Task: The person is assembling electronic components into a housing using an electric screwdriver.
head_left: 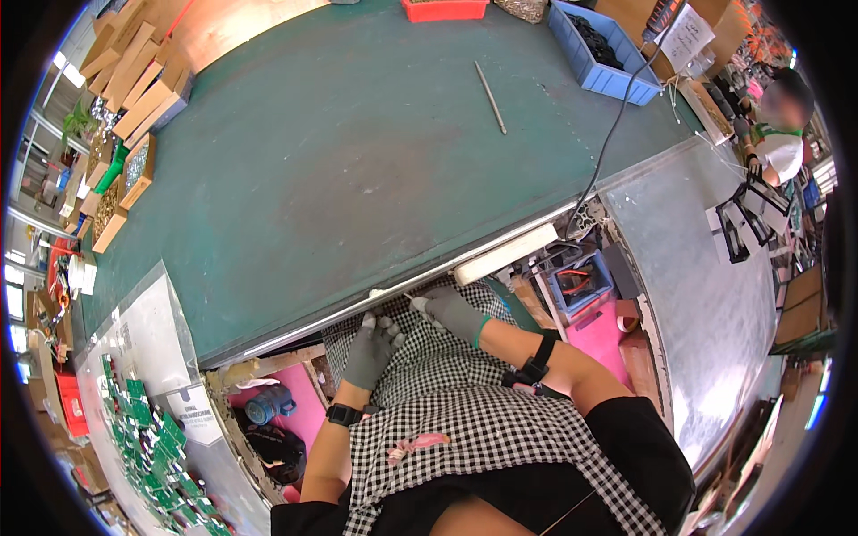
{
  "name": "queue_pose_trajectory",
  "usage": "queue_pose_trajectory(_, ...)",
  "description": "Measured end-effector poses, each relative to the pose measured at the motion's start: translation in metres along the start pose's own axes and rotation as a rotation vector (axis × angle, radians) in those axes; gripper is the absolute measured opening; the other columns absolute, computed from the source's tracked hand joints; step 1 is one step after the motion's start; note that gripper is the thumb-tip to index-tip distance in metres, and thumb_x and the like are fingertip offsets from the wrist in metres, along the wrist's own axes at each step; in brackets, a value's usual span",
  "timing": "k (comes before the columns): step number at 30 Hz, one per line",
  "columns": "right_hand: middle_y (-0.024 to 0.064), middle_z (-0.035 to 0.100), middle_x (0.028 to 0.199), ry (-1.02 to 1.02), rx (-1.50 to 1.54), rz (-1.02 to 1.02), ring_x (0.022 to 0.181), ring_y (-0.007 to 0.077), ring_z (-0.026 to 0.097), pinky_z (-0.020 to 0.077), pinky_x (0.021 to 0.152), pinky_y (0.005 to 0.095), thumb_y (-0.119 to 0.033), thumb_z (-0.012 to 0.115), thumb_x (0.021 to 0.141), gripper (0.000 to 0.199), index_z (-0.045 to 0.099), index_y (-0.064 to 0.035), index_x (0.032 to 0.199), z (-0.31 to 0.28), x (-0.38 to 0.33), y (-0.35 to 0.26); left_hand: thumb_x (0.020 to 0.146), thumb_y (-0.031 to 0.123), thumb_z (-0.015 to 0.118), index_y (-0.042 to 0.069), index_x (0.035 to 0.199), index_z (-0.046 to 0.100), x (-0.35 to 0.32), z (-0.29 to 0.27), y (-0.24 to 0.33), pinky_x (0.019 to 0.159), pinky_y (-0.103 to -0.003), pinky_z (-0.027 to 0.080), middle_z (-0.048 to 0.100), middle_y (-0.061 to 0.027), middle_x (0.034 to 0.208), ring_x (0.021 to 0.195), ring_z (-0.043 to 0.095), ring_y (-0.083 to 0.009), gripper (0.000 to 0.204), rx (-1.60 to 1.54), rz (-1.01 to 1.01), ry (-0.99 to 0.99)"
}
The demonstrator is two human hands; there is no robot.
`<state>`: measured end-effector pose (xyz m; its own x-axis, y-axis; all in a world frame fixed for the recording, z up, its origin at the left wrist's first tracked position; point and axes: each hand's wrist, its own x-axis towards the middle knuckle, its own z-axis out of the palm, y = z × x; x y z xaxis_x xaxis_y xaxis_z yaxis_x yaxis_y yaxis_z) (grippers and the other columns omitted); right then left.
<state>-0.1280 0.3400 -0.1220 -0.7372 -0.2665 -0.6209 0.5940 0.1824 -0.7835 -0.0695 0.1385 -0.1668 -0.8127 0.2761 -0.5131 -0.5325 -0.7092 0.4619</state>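
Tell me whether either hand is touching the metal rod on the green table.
No. The rod lies far up the table; both gloved hands are at its near edge.

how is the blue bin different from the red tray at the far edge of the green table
The blue bin is deeper and shows nearly whole, set at an angle, with dark parts inside. The red tray is shallower, lies roughly level along the top of the picture, and is partly cut off there, so its contents cannot be told. Both are open-topped containers standing on the green table.

Bright, even daylight from windows (22, 268) at left. Soft shadows, mild glare on metal sheet (706, 268). Strong fisheye bending, dark vignette at rim; edges blurred.
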Motion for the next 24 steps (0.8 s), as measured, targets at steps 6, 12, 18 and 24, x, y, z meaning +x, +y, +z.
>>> queue_pose_trajectory(6,0.0025,0.051,0.059,0.049,0.032,0.125,0.044,0.0096,0.042,0.0324,0.041,0.027,-0.024,0.06,0.088,0.026,0.061,-0.0005,0.077,-0.002,-0.001,0.003,0.095,0.033,0.053,0.016,0.11,0.051,-0.005,0.005,0.003,0.082,-0.036,0.05,0.057,-0.0004,0.092,0.09,0.057,-0.0172,0.024,-0.007,-0.017,-0.014)
queue_pose_trajectory(12,0.0042,0.054,0.06,0.036,-0.01,0.161,0.045,0.0117,0.044,0.0355,0.042,0.029,-0.026,0.059,0.09,0.029,0.063,0.0004,0.08,0.0,0.012,0.003,0.095,0.031,0.053,0.016,0.108,0.052,-0.004,0.003,0.001,0.082,-0.039,0.05,0.058,-0.0011,0.091,0.089,0.058,-0.0191,0.02,-0.003,-0.029,0.046)
queue_pose_trajectory(18,0.004,0.055,0.064,-0.044,-0.047,0.073,0.051,0.0117,0.046,0.0389,0.047,0.0289,-0.024,0.057,0.091,0.026,0.065,-0.0008,0.085,-0.002,-0.006,0.005,0.094,0.028,0.054,0.018,0.099,0.054,-0.01,0.004,0.006,0.085,-0.041,0.048,0.059,-0.002,0.09,0.089,0.058,-0.02,0.011,-0.018,-0.034,0.038)
queue_pose_trajectory(24,0.0089,0.058,0.068,-0.019,0.094,0.07,0.055,0.0182,0.053,0.0434,0.053,0.0343,-0.034,0.058,0.09,0.036,0.06,-0.0004,0.076,-0.005,0.008,0.006,0.095,0.028,0.051,0.02,0.102,0.053,-0.001,0.009,0.008,0.083,-0.041,0.048,0.059,-0.0011,0.089,0.089,0.057,-0.0197,0.011,-0.006,-0.053,0.06)
